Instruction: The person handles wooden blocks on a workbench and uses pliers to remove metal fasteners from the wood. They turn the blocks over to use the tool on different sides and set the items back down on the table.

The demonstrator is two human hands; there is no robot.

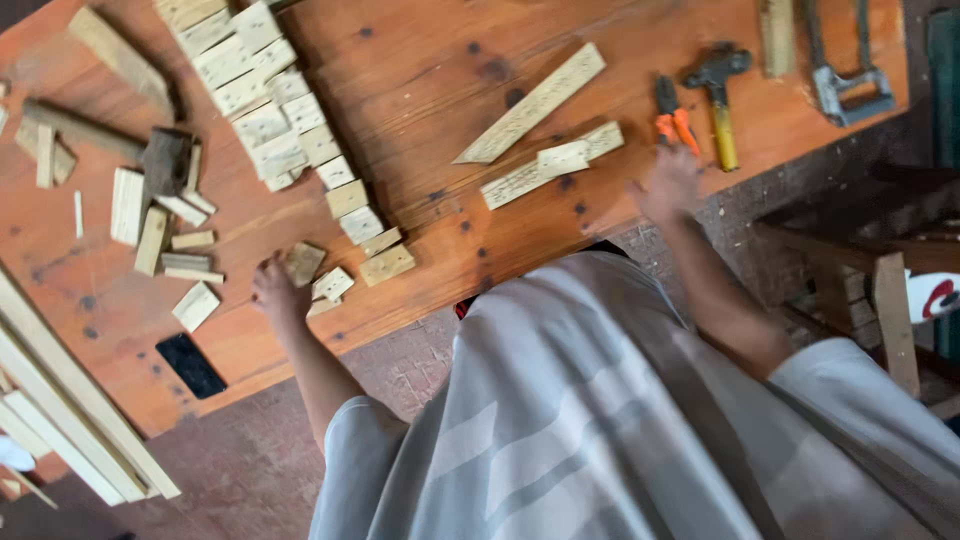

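1. View is tilted and blurred by motion; both hands are soft at the edges, so finger positions are hard to read
2. Left hand (277,290) lies on the orange-brown wooden table (420,60) near its front edge, fingers spread and loose, touching or just beside a small square wood block (303,262); it does not look clamped on it, though blur leaves this uncertain
3. Right hand (668,185) rests at the table edge, well apart from the left, holding nothing that I can see; just beyond its fingertips lie orange-handled pliers (672,118) and a hammer with a yellow handle (720,100)
4. A short block (563,157) sits on top of a pale slat (548,165), left of the right hand; a longer slat (533,105) lies beyond them
5. A curving row of pale blocks (270,110) runs from the far edge toward the left hand
6. Cut off at the top right: a grey metal saw frame (845,85), only partly in view
7. Black flat rectangle (191,365), probably a phone, lies near the front edge, left of the left hand
8. Long pale battens (60,410) lean across the table's left corner, ends out of frame
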